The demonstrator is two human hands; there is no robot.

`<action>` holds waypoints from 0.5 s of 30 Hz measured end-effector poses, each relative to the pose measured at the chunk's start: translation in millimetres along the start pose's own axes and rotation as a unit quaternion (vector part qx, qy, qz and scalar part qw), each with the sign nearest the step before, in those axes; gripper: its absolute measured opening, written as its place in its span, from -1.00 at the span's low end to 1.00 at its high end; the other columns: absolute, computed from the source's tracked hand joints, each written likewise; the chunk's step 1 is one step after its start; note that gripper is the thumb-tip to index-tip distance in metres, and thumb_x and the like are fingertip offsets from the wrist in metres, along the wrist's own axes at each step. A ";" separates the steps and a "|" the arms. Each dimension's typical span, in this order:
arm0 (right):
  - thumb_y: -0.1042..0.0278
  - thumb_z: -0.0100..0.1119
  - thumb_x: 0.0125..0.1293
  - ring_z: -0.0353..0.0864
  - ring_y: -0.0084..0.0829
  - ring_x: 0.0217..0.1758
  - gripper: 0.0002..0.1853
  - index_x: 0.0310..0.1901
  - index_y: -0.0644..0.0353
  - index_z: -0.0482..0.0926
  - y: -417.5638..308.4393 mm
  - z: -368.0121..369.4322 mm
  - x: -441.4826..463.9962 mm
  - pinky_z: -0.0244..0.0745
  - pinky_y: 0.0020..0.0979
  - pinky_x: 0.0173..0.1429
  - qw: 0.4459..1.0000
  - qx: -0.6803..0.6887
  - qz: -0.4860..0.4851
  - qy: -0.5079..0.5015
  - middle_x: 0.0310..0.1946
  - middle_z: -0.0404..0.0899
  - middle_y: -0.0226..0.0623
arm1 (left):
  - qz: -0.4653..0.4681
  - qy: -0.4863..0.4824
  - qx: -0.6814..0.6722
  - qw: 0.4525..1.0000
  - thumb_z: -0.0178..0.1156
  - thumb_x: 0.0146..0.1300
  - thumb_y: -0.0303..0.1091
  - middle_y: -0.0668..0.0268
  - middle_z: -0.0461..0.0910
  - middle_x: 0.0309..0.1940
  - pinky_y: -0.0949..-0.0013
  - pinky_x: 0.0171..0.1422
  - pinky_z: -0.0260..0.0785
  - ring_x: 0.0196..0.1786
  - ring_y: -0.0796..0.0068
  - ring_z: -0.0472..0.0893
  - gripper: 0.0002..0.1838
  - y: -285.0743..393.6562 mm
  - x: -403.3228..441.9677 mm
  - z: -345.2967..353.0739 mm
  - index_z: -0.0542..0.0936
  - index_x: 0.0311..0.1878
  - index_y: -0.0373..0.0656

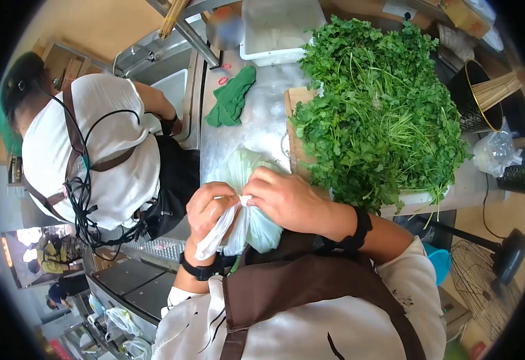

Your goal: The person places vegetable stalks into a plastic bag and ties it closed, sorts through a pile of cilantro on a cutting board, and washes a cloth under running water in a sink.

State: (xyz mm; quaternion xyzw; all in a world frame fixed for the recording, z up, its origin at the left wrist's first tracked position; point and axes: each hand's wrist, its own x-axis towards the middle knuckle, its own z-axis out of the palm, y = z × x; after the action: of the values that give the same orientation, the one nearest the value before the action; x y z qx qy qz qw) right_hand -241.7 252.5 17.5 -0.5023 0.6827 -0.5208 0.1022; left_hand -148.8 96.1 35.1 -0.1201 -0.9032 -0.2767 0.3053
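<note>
A pale, thin plastic bag [241, 165] is between my hands, close to my apron at the front edge of the steel counter. Its neck is gathered and twisted. My left hand [210, 210] pinches one end of the gathered plastic, and a white flap hangs down past the fingers. From the other side my right hand [286, 198] grips the neck, fingertips almost touching those of the left. What is inside the bag cannot be made out. A large heap of green cilantro [382, 114] lies just beyond my right forearm.
A green cloth [231, 99] and red rubber bands [223, 80] lie on the steel counter [214, 153]. Behind them stands a white tub [280, 36]. A co-worker [94, 144] stands at the sink on the left. At right are a holder of wooden skewers [495, 93] and a fan [484, 282].
</note>
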 end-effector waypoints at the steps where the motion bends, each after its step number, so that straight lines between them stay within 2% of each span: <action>1: 0.39 0.04 0.12 0.47 -0.31 -0.35 -0.95 -0.41 0.12 0.43 2.4 2.7 1.3 0.34 -0.29 -0.29 0.996 -0.079 -0.040 0.011 -0.43 0.34 -0.28 | 0.029 -0.026 0.021 0.999 0.36 -0.29 -0.55 0.28 0.50 -0.50 0.34 -0.32 0.42 -0.44 0.31 0.54 -0.76 -6.5 3.6 -5.5 0.50 -0.49 -0.17; 2: 0.39 0.04 0.12 0.47 -0.31 -0.35 -0.95 -0.41 0.12 0.43 3.5 3.8 3.6 0.34 -0.29 -0.29 0.995 -0.087 -0.036 0.013 -0.43 0.34 -0.28 | 0.043 -0.031 0.015 0.998 0.37 -0.26 -0.51 0.29 0.50 -0.52 0.33 -0.30 0.43 -0.44 0.32 0.54 -0.78 -10.1 7.1 -9.5 0.50 -0.54 -0.17; 4: 0.43 0.02 0.04 0.42 -0.36 -0.32 -0.96 -0.43 0.12 0.43 5.1 8.1 8.1 0.26 -0.34 -0.24 0.977 -0.198 -0.076 -0.024 -0.45 0.34 -0.32 | 0.024 -0.042 0.010 0.999 0.38 -0.23 -0.50 0.30 0.50 -0.55 0.31 -0.27 0.44 -0.44 0.31 0.54 -0.80 -18.3 2.7 -14.2 0.51 -0.56 -0.17; 5: 0.46 0.01 -0.04 0.37 -0.37 -0.31 -0.95 -0.46 0.14 0.42 6.5 13.0 8.7 0.21 -0.37 -0.20 0.977 -0.200 -0.067 -0.027 -0.48 0.31 -0.35 | 0.029 -0.046 0.001 0.999 0.38 -0.23 -0.50 0.30 0.50 -0.55 0.31 -0.27 0.44 -0.44 0.31 0.54 -0.80 -23.5 -1.6 -14.7 0.51 -0.56 -0.17; 7: 0.45 0.00 -0.02 0.37 -0.38 -0.29 -0.95 -0.46 0.14 0.43 14.4 23.5 8.5 0.21 -0.37 -0.20 0.973 -0.227 -0.038 -0.032 -0.47 0.32 -0.35 | -0.036 -0.045 -0.012 0.998 0.38 -0.18 -0.50 0.30 0.51 -0.56 0.30 -0.23 0.44 -0.43 0.30 0.53 -0.82 -35.4 -12.2 -11.2 0.52 -0.54 -0.18; 8: 0.45 -0.01 -0.01 0.37 -0.39 -0.28 -0.95 -0.45 0.14 0.43 18.5 26.2 8.5 0.21 -0.37 -0.19 0.967 -0.250 -0.020 -0.041 -0.46 0.33 -0.36 | -0.029 -0.050 -0.024 0.998 0.38 -0.18 -0.50 0.30 0.51 -0.56 0.30 -0.23 0.44 -0.43 0.30 0.53 -0.82 -39.9 -16.1 -9.7 0.52 -0.54 -0.18; 10: 0.44 -0.02 0.01 0.38 -0.39 -0.28 -0.94 -0.44 0.13 0.45 22.1 29.9 7.0 0.22 -0.35 -0.18 0.963 -0.266 0.004 -0.045 -0.46 0.34 -0.36 | -0.117 -0.026 -0.052 0.991 0.38 -0.15 -0.50 0.29 0.52 -0.56 0.28 -0.19 0.43 -0.42 0.30 0.53 -0.82 -48.2 -23.5 -7.2 0.52 -0.54 -0.20; 15: 0.45 0.00 -0.03 0.35 -0.38 -0.29 -0.94 -0.44 0.12 0.42 26.7 33.3 9.9 0.20 -0.39 -0.20 0.957 -0.283 0.042 -0.046 -0.46 0.31 -0.37 | -0.106 -0.043 -0.080 0.990 0.32 -0.11 -0.55 0.23 0.52 -0.55 0.30 -0.15 0.41 -0.42 0.31 0.52 -0.86 -72.6 -20.8 -3.6 0.51 -0.55 -0.25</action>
State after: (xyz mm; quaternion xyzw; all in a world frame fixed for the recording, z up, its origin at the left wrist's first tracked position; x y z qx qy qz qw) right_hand -239.8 223.1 -15.0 -0.5052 0.8170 -0.2779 0.0094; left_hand -158.7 33.6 -6.4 -0.0593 -0.8980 -0.3738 0.2245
